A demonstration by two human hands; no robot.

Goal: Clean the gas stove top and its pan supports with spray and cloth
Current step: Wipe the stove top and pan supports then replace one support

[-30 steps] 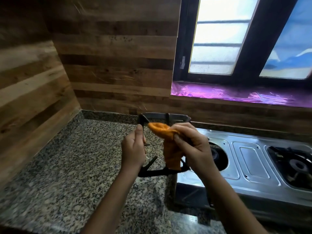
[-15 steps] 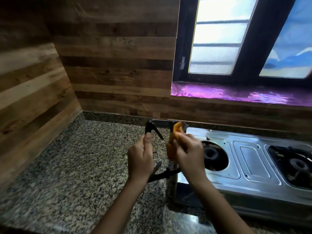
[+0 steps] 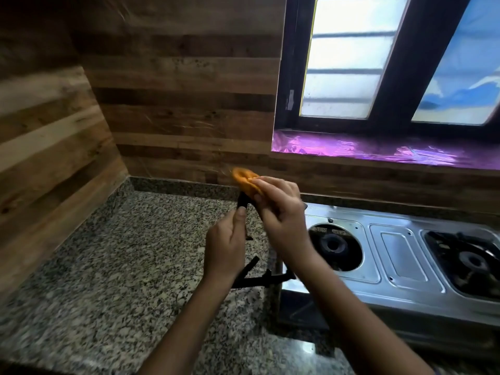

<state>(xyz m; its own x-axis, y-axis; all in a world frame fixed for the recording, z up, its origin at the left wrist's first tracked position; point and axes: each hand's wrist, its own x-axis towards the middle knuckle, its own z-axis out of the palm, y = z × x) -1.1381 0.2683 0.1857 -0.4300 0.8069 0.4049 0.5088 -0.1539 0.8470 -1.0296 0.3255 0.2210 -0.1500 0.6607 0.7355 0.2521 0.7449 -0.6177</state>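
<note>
A black pan support [image 3: 259, 278] is held upright above the granite counter, just left of the steel gas stove [image 3: 400, 255]. My left hand [image 3: 226, 247] grips its left side, thumb pointing up. My right hand [image 3: 278, 212] is closed on an orange cloth [image 3: 244, 181] pressed against the support's upper part. The stove's left burner [image 3: 334, 246] lies bare, without a support. The right burner [image 3: 468, 259] carries its own black support. No spray bottle is in view.
The speckled granite counter [image 3: 121, 266] spreads to the left up to wood-panelled walls [image 3: 176, 104]. Behind the stove is a window [image 3: 378, 58] with a purple-lined sill [image 3: 378, 150].
The cloth has slid up along the pan support to its top edge, and the right hand rose with it. The left hand keeps hold of the support, which has tilted more edge-on.
</note>
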